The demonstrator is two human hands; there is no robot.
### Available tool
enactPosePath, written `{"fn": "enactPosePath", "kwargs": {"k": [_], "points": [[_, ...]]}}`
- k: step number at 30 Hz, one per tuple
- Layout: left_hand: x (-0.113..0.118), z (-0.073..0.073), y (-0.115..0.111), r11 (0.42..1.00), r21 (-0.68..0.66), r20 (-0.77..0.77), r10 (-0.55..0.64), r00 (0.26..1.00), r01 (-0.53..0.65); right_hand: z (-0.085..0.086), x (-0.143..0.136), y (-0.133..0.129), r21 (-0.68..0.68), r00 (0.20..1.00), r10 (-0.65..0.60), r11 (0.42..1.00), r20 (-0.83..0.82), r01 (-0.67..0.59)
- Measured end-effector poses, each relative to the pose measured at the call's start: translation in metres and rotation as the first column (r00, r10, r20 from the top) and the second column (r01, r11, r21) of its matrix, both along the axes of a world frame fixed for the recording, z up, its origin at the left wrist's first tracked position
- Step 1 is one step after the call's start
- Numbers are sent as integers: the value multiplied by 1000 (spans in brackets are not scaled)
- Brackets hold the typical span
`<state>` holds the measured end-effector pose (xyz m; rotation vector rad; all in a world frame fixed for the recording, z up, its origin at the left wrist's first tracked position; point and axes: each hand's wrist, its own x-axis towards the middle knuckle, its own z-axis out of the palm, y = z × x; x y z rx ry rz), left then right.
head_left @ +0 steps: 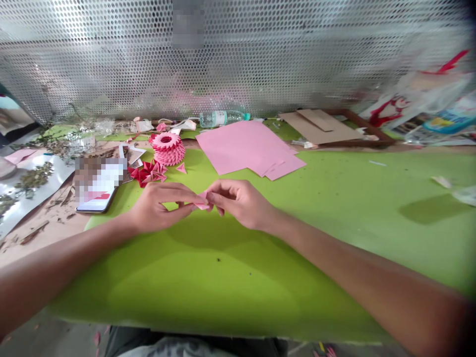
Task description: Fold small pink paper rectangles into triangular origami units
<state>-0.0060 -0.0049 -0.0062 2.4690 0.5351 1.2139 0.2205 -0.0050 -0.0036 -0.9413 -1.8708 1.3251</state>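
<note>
Over middle of surface (223, 287): fingers of left hand (158, 208) and right hand (243, 203) pinch small pink paper piece (203, 205) between them; seems partly folded, details blurred. Beyond, towards far left corner: loose pink triangle (181, 168), folded red and pink pieces (140, 175), ring-shaped stack (169, 154) already built up in tiers. Near far edge: pink sheets (238, 146), flat, unfolded; plastic bottle (220, 118) behind.

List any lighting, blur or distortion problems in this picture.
Head view: glare whitens the perforated panel at upper left; soft shadow on the green surface below left hand and right hand. Head view, right: plastic bag smeared, corners dark. Head view: the surface's near edge bows. Head view: pixelation hides part of the phone.
</note>
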Motion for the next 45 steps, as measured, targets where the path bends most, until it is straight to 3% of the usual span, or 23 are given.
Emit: {"fn": "enactPosePath", "kwargs": {"k": [10,17,20,23,28,38,45], "points": [[-3,-1,4,990,-111,-98,-98,990,87,3,3,-1,-122,975,193,976,108,-179],[-4,4,2,971,-237,-71,-46,996,28,1,1,-1,-18,992,46,999,114,-44],[-1,3,-2,932,-361,-66,20,998,-43,-1,-2,-3,53,992,-61,997,114,55],[4,-1,-6,879,-467,-66,77,995,-99,-4,-6,-3,103,987,-90,992,136,76],[5,-6,-6,807,-588,-13,63,998,-59,-4,-7,-4,126,985,-76,990,157,56],[5,-5,-4,803,-596,-17,28,999,-32,-5,-7,-5,302,938,-101,953,332,-4],[3,-3,-4,881,-459,-131,62,989,-116,1,-7,-9,210,946,4,975,323,-76]]}}
